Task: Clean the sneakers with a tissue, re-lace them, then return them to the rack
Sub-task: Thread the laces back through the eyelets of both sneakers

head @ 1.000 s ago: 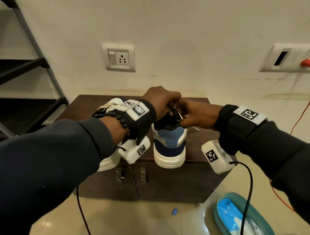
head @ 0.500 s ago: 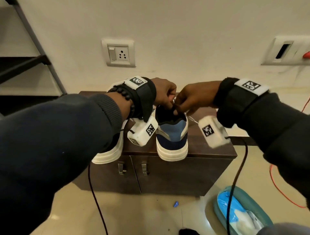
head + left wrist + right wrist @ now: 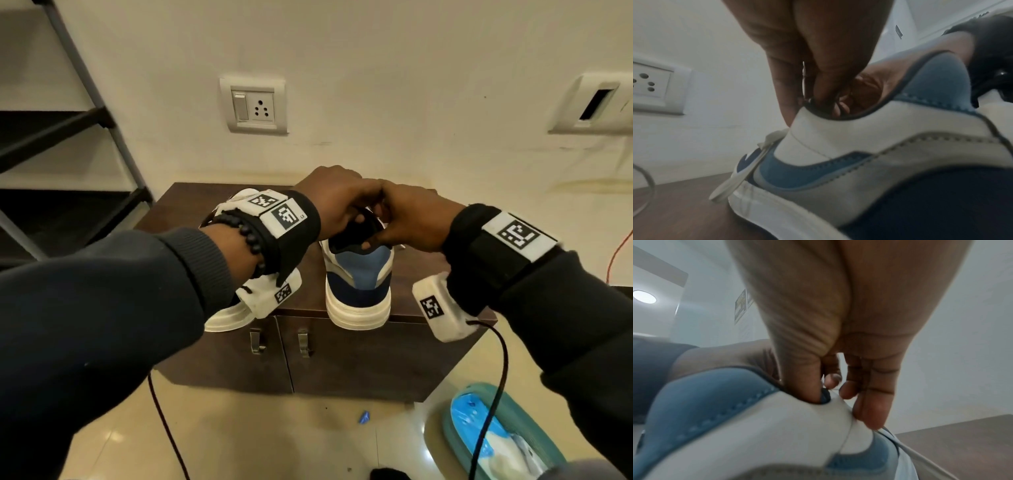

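A white and blue sneaker (image 3: 358, 284) stands on a brown cabinet (image 3: 342, 353), heel toward me. Both hands meet at its collar. My left hand (image 3: 359, 212) pinches a thin white shoelace (image 3: 803, 78) just above the collar edge; a loose length of the lace (image 3: 748, 170) hangs down the shoe's side (image 3: 838, 138). My right hand (image 3: 376, 236) grips the sneaker's top edge (image 3: 756, 426), thumb inside the collar and fingers outside on the white panel, next to a lace strand (image 3: 920, 452). The second sneaker (image 3: 226, 315) is mostly hidden behind my left wrist.
A dark metal shoe rack (image 3: 68, 137) stands at the left against the wall. A teal tub (image 3: 455, 428) with a blue bag sits on the floor at the lower right. Cables trail down from both wrists. A wall socket (image 3: 253, 104) is above the cabinet.
Half a second ago both hands were raised a little above the collar; now they have dropped back onto it and sit close together.
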`<action>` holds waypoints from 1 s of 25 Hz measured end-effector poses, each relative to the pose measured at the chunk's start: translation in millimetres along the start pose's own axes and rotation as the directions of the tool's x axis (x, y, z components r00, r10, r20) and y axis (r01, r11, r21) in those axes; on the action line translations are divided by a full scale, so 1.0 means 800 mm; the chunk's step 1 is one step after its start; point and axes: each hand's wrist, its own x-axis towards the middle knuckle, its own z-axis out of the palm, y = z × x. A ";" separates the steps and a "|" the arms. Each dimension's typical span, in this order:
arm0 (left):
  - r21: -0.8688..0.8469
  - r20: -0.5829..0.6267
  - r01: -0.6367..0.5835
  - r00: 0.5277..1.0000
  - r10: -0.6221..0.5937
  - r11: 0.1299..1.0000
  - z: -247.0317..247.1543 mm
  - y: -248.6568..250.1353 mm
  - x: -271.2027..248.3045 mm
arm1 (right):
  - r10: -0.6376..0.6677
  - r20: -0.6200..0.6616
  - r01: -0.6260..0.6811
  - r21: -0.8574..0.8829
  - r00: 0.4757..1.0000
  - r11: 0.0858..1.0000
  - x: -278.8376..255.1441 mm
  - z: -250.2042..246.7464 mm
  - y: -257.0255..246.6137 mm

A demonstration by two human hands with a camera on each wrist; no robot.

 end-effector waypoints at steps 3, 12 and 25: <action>-0.053 -0.067 0.078 0.994 -0.081 0.996 0.006 -0.005 -0.004 | -0.018 -0.003 0.018 0.022 1.000 1.000 -0.006 -0.001 0.006; -0.304 0.031 0.390 0.916 -0.400 0.869 0.009 -0.017 0.011 | 0.068 -0.096 -0.066 0.029 0.993 0.997 -0.009 0.019 0.020; -0.108 -0.007 0.170 0.985 -0.172 0.980 0.018 -0.016 0.002 | 0.091 -0.365 -0.074 0.062 0.926 0.995 -0.005 0.033 0.021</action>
